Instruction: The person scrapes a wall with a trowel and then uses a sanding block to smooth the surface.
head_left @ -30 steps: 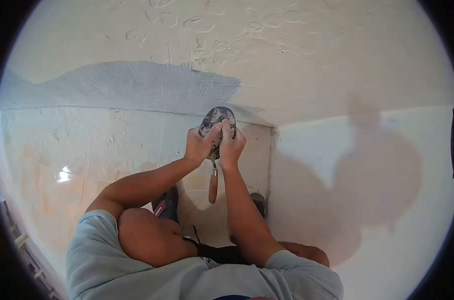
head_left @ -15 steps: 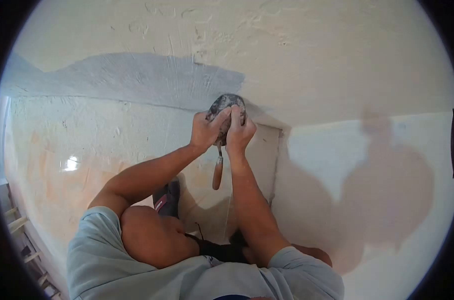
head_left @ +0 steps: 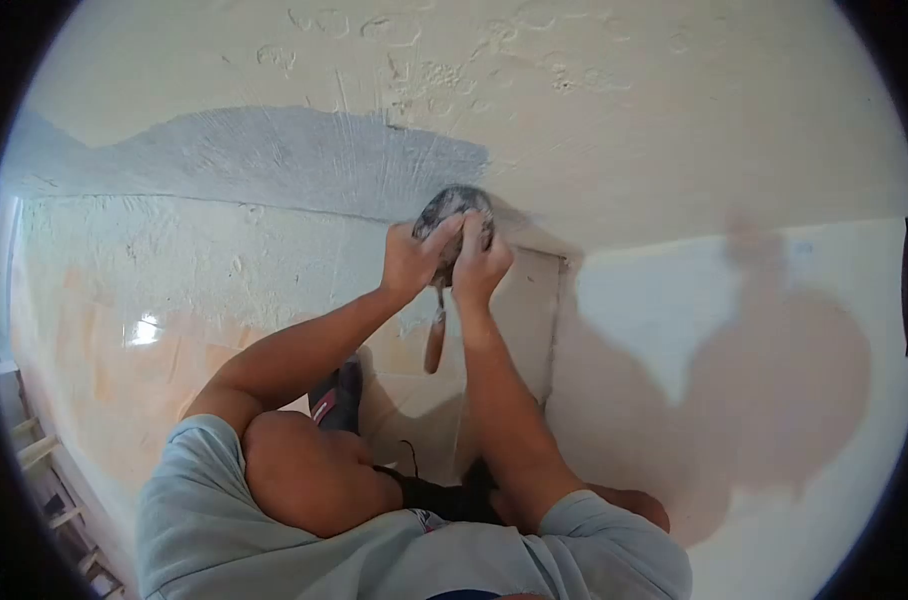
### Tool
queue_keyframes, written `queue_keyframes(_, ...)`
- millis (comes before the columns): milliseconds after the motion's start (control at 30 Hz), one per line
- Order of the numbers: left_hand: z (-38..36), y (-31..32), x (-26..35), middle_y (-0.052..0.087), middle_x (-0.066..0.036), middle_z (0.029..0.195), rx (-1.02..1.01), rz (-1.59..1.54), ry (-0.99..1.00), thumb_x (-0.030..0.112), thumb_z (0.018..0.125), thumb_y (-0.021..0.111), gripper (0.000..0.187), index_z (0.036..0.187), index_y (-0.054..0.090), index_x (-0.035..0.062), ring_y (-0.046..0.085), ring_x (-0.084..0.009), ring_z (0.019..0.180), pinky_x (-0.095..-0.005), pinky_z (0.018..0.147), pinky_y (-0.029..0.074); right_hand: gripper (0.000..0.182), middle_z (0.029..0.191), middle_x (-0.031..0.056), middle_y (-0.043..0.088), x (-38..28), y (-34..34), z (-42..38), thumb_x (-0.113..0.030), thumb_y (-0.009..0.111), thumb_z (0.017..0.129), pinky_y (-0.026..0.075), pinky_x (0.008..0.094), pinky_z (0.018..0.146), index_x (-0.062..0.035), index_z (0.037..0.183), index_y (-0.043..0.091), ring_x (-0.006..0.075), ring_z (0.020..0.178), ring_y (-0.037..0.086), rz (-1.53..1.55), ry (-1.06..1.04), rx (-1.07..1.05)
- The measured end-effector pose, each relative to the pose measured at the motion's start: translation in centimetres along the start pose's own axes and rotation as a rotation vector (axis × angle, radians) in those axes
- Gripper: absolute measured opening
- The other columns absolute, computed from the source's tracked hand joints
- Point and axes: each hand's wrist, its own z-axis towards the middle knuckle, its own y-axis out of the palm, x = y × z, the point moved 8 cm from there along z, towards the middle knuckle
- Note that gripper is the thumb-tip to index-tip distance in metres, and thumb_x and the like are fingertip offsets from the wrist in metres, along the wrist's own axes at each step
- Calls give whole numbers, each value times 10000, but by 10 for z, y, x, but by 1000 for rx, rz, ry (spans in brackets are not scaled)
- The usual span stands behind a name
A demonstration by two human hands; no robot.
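Both hands are closed on the broad, rounded blade of a trowel [head_left: 457,203], which is dark and smeared with whitish plaster. My left hand [head_left: 408,263] grips the blade's left side, and my right hand [head_left: 483,265] its right side. The thumbs come together over the middle of the blade; the other fingers are hidden. From the blade's lower end a thin metal neck leads to the wooden handle [head_left: 435,346], which hangs between my forearms with no hand on it. In this view the blade overlaps the corner line where the upper and lower plastered surfaces meet.
A grey patch [head_left: 264,150] with scraped streaks covers part of the rough cream surface [head_left: 614,130] above. To the right a pale wall [head_left: 624,290] carries my shadow. Pale slatted pieces [head_left: 39,450] lie at the lower left. My bent knee [head_left: 309,470] is close below my left forearm.
The trowel's handle has swung up very slightly. Both hands keep their hold on the blade at almost the same spot, and the view has shifted a little.
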Motion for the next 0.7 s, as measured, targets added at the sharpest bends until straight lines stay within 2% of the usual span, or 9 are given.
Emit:
queue_keyframes(67, -8, -3, -26, 561, -56, 587, -35, 73, -10, 315, 942, 707, 421, 809, 664, -83, 496, -43, 635, -328, 542, 471, 413, 665, 137, 657, 32, 6, -17, -284, 680, 946, 480, 384, 610, 104, 804, 666, 152, 646, 566, 54, 57, -35)
queue_keyframes(100, -10, -3, -35, 556, -72, 586, -4, 21, -16, 305, 943, 701, 409, 821, 664, -84, 491, -39, 648, -335, 549, 474, 397, 693, 136, 672, 38, 7, -21, -272, 668, 956, 494, 378, 633, 102, 824, 675, 150, 667, 576, 103, 20, 19)
queue_keyframes(200, 8, 0, -1, 519, -40, 585, -37, 45, -22, 307, 945, 700, 423, 784, 641, -79, 448, -33, 671, -307, 540, 455, 378, 695, 120, 657, -4, 5, 6, -270, 666, 960, 470, 379, 593, 92, 851, 679, 141, 641, 539, 2, 47, -78)
queue_keyframes(267, 9, 2, 29, 491, -19, 582, 7, -31, 0, 307, 947, 704, 436, 764, 625, -80, 436, -35, 658, -297, 525, 443, 411, 630, 143, 617, -14, 2, 16, -285, 717, 914, 443, 384, 560, 81, 746, 634, 157, 594, 514, 135, 73, -25)
queue_keyframes(433, 1, -1, -8, 473, -13, 564, 1, -2, -61, 311, 946, 710, 436, 760, 624, -75, 422, -43, 639, -294, 517, 443, 407, 665, 217, 628, 21, 7, -1, -298, 719, 901, 468, 403, 606, 92, 803, 655, 256, 583, 531, 27, 31, -24)
queue_keyframes(500, 2, -2, -8, 537, -3, 615, -36, 98, -49, 315, 954, 703, 421, 781, 648, -64, 450, -49, 657, -306, 531, 451, 396, 662, 177, 636, 26, 7, -1, -288, 718, 905, 473, 382, 617, 92, 813, 659, 213, 596, 533, 52, 25, 18)
queue_keyframes(533, 12, -1, 15, 555, 9, 622, -29, 99, -22, 305, 961, 699, 412, 785, 650, -64, 459, -44, 658, -294, 531, 451, 388, 654, 135, 628, -5, 7, 13, -281, 717, 912, 468, 356, 616, 86, 805, 654, 158, 618, 517, 98, 85, -51)
queue_keyframes(600, 15, 6, 29, 561, 22, 619, -30, -48, -45, 294, 968, 693, 405, 776, 651, -61, 466, -40, 659, -283, 531, 450, 382, 644, 99, 615, -28, 5, 21, -273, 714, 920, 454, 337, 604, 78, 788, 643, 118, 638, 493, 283, 132, -49)
queue_keyframes(700, 11, 4, 20, 587, -22, 607, -4, 12, 16, 287, 956, 704, 396, 788, 655, -68, 476, -34, 654, -296, 536, 460, 390, 622, 118, 599, -14, 1, 14, -274, 717, 922, 453, 355, 592, 77, 770, 637, 130, 630, 493, 122, 48, -22)
